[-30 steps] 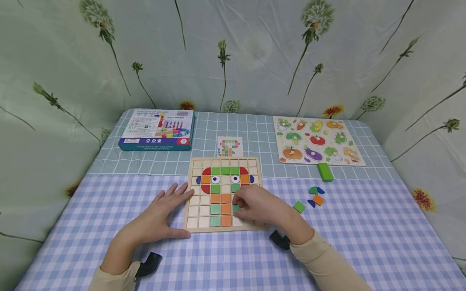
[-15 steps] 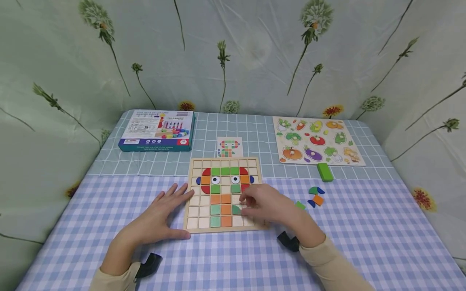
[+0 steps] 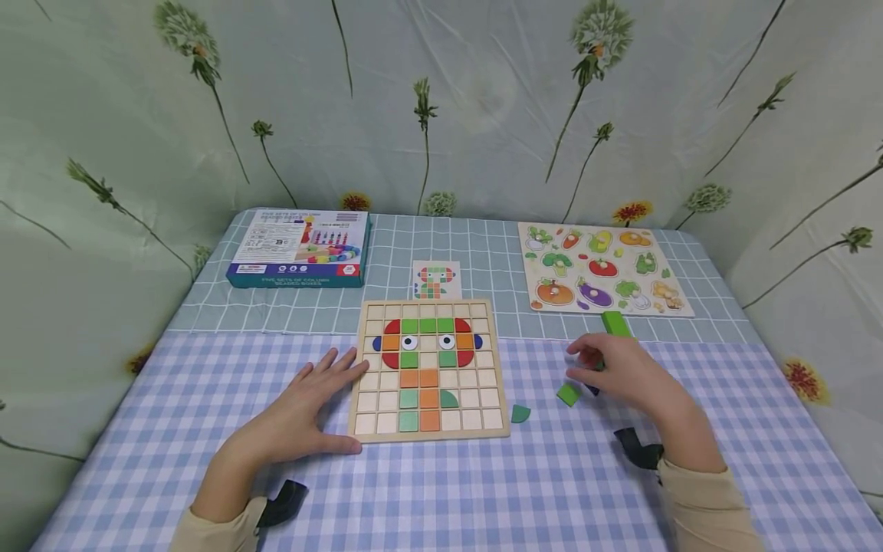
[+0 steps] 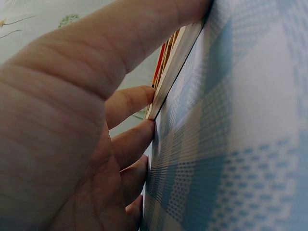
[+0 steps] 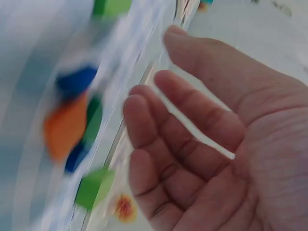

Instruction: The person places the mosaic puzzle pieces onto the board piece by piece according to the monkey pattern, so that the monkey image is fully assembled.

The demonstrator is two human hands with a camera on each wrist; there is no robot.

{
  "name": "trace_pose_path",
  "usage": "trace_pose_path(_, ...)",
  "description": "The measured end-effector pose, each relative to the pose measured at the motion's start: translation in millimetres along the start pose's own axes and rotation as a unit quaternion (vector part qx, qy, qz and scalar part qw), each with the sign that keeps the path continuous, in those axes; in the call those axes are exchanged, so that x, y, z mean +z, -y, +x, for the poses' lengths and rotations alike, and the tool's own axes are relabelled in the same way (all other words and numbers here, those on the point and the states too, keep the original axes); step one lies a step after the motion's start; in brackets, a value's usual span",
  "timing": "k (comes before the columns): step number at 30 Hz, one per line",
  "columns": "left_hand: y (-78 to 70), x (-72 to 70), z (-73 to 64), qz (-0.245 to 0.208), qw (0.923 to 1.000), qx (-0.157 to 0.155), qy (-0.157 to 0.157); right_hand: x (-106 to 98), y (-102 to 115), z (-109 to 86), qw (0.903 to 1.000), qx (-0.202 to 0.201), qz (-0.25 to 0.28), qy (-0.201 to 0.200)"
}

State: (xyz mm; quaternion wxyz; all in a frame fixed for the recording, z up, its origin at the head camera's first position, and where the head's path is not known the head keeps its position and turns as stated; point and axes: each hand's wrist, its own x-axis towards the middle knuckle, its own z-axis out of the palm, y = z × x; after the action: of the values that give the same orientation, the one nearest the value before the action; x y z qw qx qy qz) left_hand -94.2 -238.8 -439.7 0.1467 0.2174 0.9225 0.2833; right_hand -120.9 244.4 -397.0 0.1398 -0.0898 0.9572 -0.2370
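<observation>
My left hand (image 3: 297,410) lies with fingers spread, thumb and fingertips touching the left side of a wooden grid board (image 3: 470,398). Coloured tiles on the board form a figure with two eye tiles; a green quarter-circle tile (image 3: 448,399) sits in its lower part. My right hand (image 3: 624,372) hovers over loose tiles to the right, fingers loosely bent and nothing between them. In the right wrist view an orange square tile (image 5: 66,127), a blue tile (image 5: 77,82) and a green tile (image 5: 94,118) lie beside the fingertips. A green square tile (image 3: 569,395) is left of that hand.
Another green quarter-circle tile (image 3: 520,414) lies on the cloth, right of the board. A pattern card (image 3: 437,280) stands behind the board. Farther back are a boxed toy set (image 3: 297,249) and a vegetable puzzle board (image 3: 607,268), with a green block (image 3: 615,323) at its front edge.
My right hand has left the board and moved right, to above the loose tiles. A green quarter-circle tile beside the board has come into view. The left hand stays put.
</observation>
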Motion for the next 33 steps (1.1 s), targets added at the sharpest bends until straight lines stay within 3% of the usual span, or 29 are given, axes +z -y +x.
trace_pose_path(4, -0.5, -0.2, -0.2, -0.001, 1.0000, 0.005, -0.001, -10, -17, -5.7, 0.9984, 0.056, -0.009, 0.007)
trace_pose_path(9, -1.8, -0.5, -0.6, -0.001, 1.0000, 0.002, -0.001, -12, -24, -6.9, 0.9966, 0.080, -0.006, 0.017)
trace_pose_path(33, 0.3, -0.2, 0.0, 0.002, 1.0000, 0.006, -0.002, -7, -31, 2.3, 0.9987, 0.047, -0.019, 0.008)
